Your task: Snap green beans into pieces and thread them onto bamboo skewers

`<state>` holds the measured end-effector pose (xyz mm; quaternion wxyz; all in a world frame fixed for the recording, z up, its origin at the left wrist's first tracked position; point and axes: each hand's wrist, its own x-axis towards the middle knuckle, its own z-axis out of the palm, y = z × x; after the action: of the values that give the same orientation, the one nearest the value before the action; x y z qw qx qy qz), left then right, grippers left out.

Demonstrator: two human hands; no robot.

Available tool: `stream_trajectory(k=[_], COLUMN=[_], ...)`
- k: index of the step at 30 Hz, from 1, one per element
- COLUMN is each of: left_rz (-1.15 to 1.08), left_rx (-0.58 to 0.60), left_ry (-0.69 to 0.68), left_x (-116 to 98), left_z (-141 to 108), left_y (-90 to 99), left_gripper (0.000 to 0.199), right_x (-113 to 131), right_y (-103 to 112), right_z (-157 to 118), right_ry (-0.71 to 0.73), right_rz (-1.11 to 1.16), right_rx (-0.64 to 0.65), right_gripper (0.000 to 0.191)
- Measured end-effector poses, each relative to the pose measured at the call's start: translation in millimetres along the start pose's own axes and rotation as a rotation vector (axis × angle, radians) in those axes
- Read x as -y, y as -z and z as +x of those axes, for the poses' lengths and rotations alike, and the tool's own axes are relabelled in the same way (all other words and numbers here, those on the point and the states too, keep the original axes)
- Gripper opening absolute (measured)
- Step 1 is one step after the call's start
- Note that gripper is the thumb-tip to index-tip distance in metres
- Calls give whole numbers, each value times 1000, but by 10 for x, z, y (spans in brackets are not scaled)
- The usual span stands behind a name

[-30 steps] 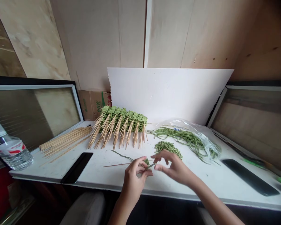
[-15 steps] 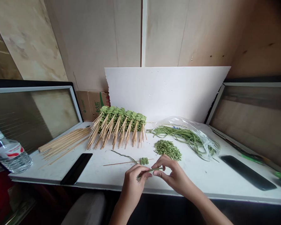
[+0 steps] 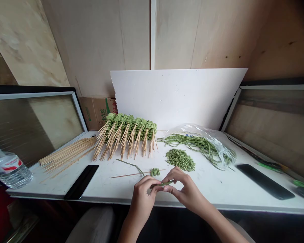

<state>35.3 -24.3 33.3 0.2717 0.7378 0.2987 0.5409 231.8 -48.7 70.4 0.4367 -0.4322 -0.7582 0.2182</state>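
Left hand (image 3: 143,193): over the table (image 3: 111,190), close to the near edge, thumb and finger pinching a green bean (image 3: 169,183).
Right hand (image 3: 185,189): just beside the left hand, thumb and fingertips pinching the same bean, nearer to its right end.
Bean: held up between both hands, near the middle of the near edge.
Long strip (image 3: 131,164): thin and green, on the table, running from the left hand off toward the far left corner; maybe part of the same bean, but the join hidden by the left hand.
Stick (image 3: 125,176): flat on the table, just past the hands, almost in line with the near edge.
Row of bits (image 3: 155,171): short and green, side by side on the stick, closer to its right end.
Pile (image 3: 180,159): loose green bits, past the right hand, toward the far edge.
Long beans (image 3: 196,141): near the far edge, to the right, partly under a clear bag (image 3: 221,148).
Full sticks (image 3: 129,123): stacked high by the far edge, bare ends facing near.
Bare sticks (image 3: 68,151): fanned out by the left edge.
Step in hand: by the look of it, snapping the bean into short bits, with the stick only part full.
Next move: probably calling for a tight pinch, both hands close, and one quick bend, for a bit as long as those in the row.
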Motion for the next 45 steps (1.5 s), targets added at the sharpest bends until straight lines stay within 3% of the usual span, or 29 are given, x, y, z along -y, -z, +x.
stream_trajectory(k=[9, 15, 21, 26, 31, 36, 38, 42, 45], left_rz=[4, -34, -19, 17, -4, -15, 0, 118, 169], left_rx=[61, 76, 26, 45, 3, 25, 32, 31, -2], left_ry=[-2, 5, 89, 91, 142, 129, 106, 32, -31], left_x=[-74, -14, 160, 211, 228, 207, 187, 151, 133], left_z=[4, 4, 14, -33, -106, -131, -125, -102, -96], left_y=[-9, -2, 130, 131, 37, -17, -7, 25, 20], left_gripper=[24, 27, 23, 33, 31, 36, 35, 15, 13], right_x=[0, -155, -643, -864, -570, -166, -105, -117, -117], right_y=[-106, -138, 77, 144, 119, 8, -35, -70, -82], right_z=[-25, -4, 28, -46, -33, -27, -36, -45, -50], right_ry=[67, 12, -94, -72, -55, -44, -45, -41, -11], right_rz=[46, 177, -286, -457, -319, 1, 0, -8, 1], right_rx=[-42, -51, -132, -64, -58, 75, 70, -1, -16], right_gripper=[16, 26, 31, 28, 31, 30, 25, 23, 19])
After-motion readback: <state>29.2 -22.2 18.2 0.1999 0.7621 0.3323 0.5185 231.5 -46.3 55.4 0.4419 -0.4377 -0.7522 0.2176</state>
